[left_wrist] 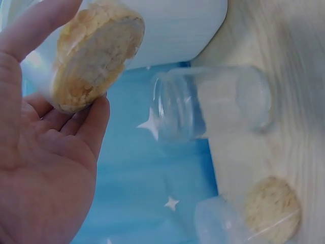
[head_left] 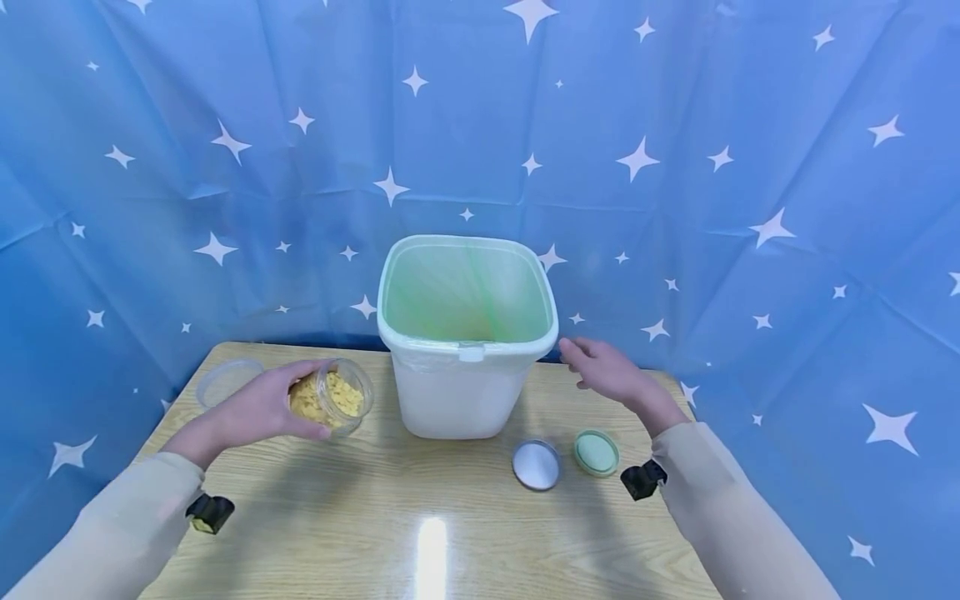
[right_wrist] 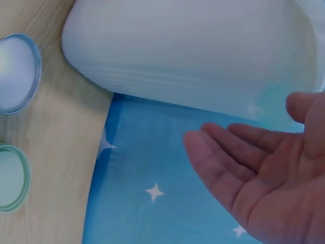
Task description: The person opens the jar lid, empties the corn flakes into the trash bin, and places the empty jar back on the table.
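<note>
Jar [head_left: 327, 400] of yellow flakes in the left hand [head_left: 261, 406], lifted above the wooden table [head_left: 345, 529], to the left of the white bin [head_left: 456, 393] and apart from it, tilted, mouth to the right. Left thumb and fingers clamped round the jar's wall. Right hand [head_left: 604, 370] just beside the bin's right rim, fingers slightly bent and close together, thumb spread away from them; contact with the rim hard to tell. Right of the bin, on the table, silver lid [head_left: 536, 465] and green lid [head_left: 597, 452], near each other but apart. Low in the left wrist view, upright clear container [left_wrist: 226, 99] near second container [left_wrist: 217, 219] with yellowish contents. Behind everything, blue backdrop [head_left: 465, 125] with white stars.
</note>
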A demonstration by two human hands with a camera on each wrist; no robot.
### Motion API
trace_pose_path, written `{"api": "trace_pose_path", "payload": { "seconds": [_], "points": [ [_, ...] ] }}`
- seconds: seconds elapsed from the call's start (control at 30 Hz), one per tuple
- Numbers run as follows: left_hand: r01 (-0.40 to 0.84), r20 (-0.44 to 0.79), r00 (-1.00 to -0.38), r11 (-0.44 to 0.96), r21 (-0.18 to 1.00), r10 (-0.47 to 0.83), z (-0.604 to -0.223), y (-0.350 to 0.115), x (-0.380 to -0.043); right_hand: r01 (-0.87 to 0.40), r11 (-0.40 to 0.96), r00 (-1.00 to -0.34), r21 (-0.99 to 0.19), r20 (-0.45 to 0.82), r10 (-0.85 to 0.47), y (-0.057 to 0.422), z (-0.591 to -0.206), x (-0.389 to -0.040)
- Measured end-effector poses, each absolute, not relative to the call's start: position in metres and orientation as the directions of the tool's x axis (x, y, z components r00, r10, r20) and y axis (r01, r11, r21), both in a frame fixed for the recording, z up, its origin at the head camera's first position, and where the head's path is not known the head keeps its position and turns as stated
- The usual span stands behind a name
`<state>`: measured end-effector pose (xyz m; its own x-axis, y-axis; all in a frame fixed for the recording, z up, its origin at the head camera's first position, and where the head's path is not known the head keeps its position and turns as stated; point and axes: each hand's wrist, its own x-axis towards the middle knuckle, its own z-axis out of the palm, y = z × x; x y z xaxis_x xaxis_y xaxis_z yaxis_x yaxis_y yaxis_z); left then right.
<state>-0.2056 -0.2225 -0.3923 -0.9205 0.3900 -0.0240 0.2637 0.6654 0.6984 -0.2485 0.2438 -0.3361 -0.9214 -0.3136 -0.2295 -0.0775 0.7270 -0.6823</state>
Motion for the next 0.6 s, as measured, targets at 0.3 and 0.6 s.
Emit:
{"api": "trace_pose_path", "payload": {
  "seconds": [0.3, 0.6],
  "points": [
    [0.296, 0.008, -0.927, 0.718, 0.629, 0.375, -0.362, -0.235, -0.215, 0.000, 0.670, -0.887, -0.743, -0.310, -0.343, 0.240, -0.320, -0.250],
    [0.287, 0.003, -0.930, 0.723, 0.628, 0.367, -0.336, -0.242, -0.223, 0.029, 0.634, -0.853, -0.773, -0.349, -0.388, 0.234, -0.315, -0.253]
  ]
}}
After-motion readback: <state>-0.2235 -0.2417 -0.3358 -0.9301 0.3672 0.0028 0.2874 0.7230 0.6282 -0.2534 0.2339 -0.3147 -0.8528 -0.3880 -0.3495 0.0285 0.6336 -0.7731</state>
